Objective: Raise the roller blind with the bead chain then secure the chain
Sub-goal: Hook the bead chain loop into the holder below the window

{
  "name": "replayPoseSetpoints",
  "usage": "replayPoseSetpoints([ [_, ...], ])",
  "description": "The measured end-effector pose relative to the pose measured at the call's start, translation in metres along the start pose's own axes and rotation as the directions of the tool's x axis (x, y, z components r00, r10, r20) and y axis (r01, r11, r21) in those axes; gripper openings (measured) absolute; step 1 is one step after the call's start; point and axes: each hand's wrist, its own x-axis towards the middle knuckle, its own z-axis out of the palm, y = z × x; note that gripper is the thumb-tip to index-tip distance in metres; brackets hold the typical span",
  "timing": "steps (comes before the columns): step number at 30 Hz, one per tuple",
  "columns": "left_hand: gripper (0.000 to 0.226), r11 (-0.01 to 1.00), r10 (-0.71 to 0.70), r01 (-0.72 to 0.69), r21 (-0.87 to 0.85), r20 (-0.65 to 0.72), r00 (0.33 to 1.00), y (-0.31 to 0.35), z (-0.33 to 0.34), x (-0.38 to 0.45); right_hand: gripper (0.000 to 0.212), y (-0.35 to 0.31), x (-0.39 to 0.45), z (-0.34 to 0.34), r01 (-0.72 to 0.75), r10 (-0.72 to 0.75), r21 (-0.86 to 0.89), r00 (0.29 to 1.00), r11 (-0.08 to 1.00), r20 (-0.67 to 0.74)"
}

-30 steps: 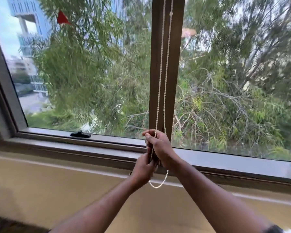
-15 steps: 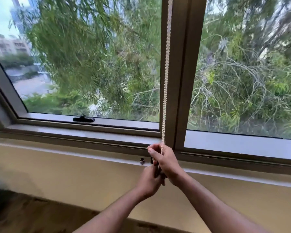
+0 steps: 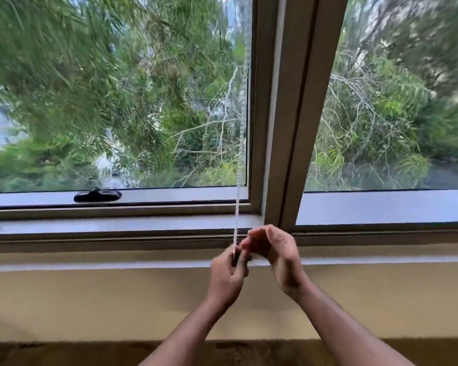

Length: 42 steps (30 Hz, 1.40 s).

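Head view shows the bead chain hanging taut and nearly straight down in front of the left pane, just beside the central window post, ending between the two hands at the sill. The left hand pinches the chain's lower end against something small and dark, probably the wall clip meant to secure it. The right hand is cupped loosely just beside it, fingers half-curled, and whether it grips the chain I cannot tell.
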Motion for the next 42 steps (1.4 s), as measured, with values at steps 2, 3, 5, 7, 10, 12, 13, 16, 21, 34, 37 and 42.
replayPoseSetpoints([
  [2,0.017,0.999,-0.003,0.002,-0.032,-0.029,1.000,-0.006,-0.005,0.005,0.024,0.015,0.004,-0.004,-0.017,-0.011,-0.132,0.978,0.991,-0.208],
  [3,0.015,0.998,-0.012,0.010,-0.057,-0.023,1.000,-0.008,-0.006,0.007,0.018,0.024,0.007,-0.008,-0.058,-0.021,-0.249,0.952,0.967,-0.305],
  [5,0.011,0.992,-0.027,0.027,-0.125,0.003,1.000,-0.010,-0.009,0.008,0.009,0.043,0.012,-0.020,-0.185,-0.029,-0.449,0.903,0.874,-0.429],
  [7,0.010,0.985,-0.032,0.033,-0.168,0.006,0.999,-0.011,-0.008,0.009,0.007,0.056,0.013,-0.030,-0.277,-0.006,-0.553,0.890,0.785,-0.455],
  [10,0.009,0.974,-0.063,0.060,-0.217,-0.006,0.998,-0.014,-0.007,0.013,0.024,0.073,0.016,-0.040,-0.255,-0.015,-0.709,0.936,0.657,-0.351],
  [12,0.009,0.965,-0.077,0.075,-0.253,0.002,0.997,-0.014,-0.008,0.014,0.033,0.082,0.019,-0.041,-0.223,-0.009,-0.794,0.961,0.565,-0.276],
  [13,0.008,0.961,-0.079,0.079,-0.265,0.009,0.997,-0.014,-0.009,0.016,0.042,0.085,0.021,-0.041,-0.224,0.017,-0.817,0.967,0.531,-0.254],
  [16,0.008,0.940,-0.105,0.105,-0.325,0.017,0.994,-0.011,-0.008,0.021,0.056,0.095,0.026,-0.037,-0.231,0.060,-0.876,0.972,0.424,-0.227],
  [21,0.007,0.849,-0.240,0.175,-0.498,-0.069,0.968,-0.010,-0.004,0.029,0.046,0.102,0.030,-0.032,-0.213,-0.031,-0.918,0.971,0.335,-0.237],
  [34,0.013,0.792,-0.489,0.280,-0.543,-0.288,0.823,-0.002,0.008,0.019,0.028,0.095,0.018,-0.040,-0.096,-0.100,-0.878,0.982,0.470,-0.161],
  [37,0.011,0.826,-0.483,0.328,-0.459,-0.277,0.831,-0.004,0.012,0.012,0.024,0.086,0.006,-0.041,-0.054,-0.070,-0.830,0.991,0.555,-0.111],
  [42,0.009,0.845,-0.473,0.363,-0.392,-0.233,0.850,0.000,0.018,0.001,0.028,0.075,-0.005,-0.041,0.039,-0.101,-0.774,0.994,0.632,-0.032],
])
